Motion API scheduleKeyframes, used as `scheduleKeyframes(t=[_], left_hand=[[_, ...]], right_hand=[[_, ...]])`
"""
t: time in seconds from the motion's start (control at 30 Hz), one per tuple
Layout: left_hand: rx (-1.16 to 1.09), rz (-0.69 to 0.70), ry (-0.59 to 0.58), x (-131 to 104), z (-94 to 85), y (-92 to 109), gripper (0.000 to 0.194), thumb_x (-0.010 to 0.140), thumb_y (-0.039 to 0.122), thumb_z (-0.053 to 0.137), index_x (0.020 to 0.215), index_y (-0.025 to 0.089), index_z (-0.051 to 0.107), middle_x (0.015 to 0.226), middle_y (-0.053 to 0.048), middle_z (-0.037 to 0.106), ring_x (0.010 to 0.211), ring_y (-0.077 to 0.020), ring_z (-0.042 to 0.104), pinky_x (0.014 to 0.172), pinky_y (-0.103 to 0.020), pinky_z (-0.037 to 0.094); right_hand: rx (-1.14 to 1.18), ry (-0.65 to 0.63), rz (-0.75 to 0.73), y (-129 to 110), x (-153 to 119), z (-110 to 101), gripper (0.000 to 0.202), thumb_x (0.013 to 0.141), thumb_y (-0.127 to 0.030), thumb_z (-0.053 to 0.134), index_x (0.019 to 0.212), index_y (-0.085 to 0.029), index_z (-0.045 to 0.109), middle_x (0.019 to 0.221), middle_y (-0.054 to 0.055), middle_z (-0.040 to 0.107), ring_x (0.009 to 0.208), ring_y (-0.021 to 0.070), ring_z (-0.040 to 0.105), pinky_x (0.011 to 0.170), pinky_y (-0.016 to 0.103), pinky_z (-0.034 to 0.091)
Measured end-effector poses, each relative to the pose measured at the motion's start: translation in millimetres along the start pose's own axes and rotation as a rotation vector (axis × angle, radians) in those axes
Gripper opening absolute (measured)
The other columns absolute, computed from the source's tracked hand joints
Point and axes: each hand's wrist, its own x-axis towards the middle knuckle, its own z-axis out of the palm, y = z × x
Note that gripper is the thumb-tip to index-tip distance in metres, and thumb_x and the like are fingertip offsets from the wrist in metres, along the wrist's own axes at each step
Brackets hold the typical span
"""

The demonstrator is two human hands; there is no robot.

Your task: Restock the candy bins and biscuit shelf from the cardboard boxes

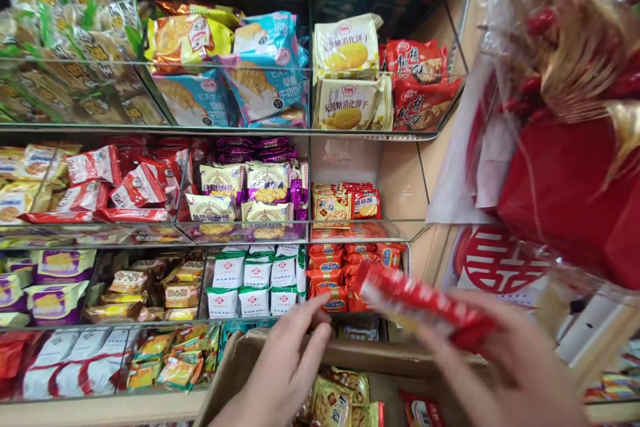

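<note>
Gripping a red-and-white snack packet (425,307) in the fingers of the right hand (515,367), just right of the lower centre of the frame and above the cardboard box (370,357); likely calling for a light pinch along the wrapper's sides, sparing the contents from crushing. Showing blurred there, so leaving the print unreadable. Having nothing visible in the left hand (280,370), at bottom centre, with fingers loosely curled and parted; overlapping the orange-red packets (325,260) in the view, but not revealing whether touching them. Probably needing gentle fingertips around those stacks and around the green-and-white packets (227,271) just to their left, so as not to be tipping either. Demanding care also with the clear shelf lip (357,231) above them, and with the red-and-gold decoration (565,180) crowding the right side of the frame. Seeing gold-wrapped packets (333,400) lying in the box at the bottom edge; best avoiding pressing the wrists down onto them.
</note>
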Motion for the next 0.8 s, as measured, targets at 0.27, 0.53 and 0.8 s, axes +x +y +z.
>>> scheduleKeyframes(t=[0.27,0.53,0.8], left_hand=[[0.447,-0.038,-0.21,7,2.2,-14,0.029,0.087,0.031,0.034,0.094,0.023,0.061,0.086,-0.003,0.066,0.082,-0.0208,0.059,0.074,-0.035,0.044],[0.487,-0.001,-0.208,0,2.4,-14,0.029,0.087,0.029,0.034,0.09,0.023,0.062,0.08,-0.003,0.065,0.078,-0.0198,0.057,0.069,-0.031,0.039],[0.471,-0.005,-0.234,-2,3.3,-16,0.027,0.087,0.03,0.034,0.089,0.024,0.061,0.079,-0.002,0.063,0.076,-0.0199,0.055,0.066,-0.031,0.036]], right_hand=[[-0.898,-0.287,-0.241,-43,161,14,0.033,0.08,-0.018,0.041,0.113,-0.015,0.036,0.092,0.014,0.062,0.082,0.0283,0.06,0.065,0.034,0.044],[-1.041,-0.504,-0.052,-23,210,70,0.032,0.079,-0.026,0.054,0.107,-0.014,0.048,0.095,0.007,0.06,0.079,0.0163,0.059,0.067,0.032,0.049],[-1.126,-0.597,-0.012,-3,218,89,0.052,0.07,-0.033,0.064,0.113,-0.01,0.044,0.109,0.012,0.056,0.095,0.0216,0.056,0.077,0.037,0.047]])
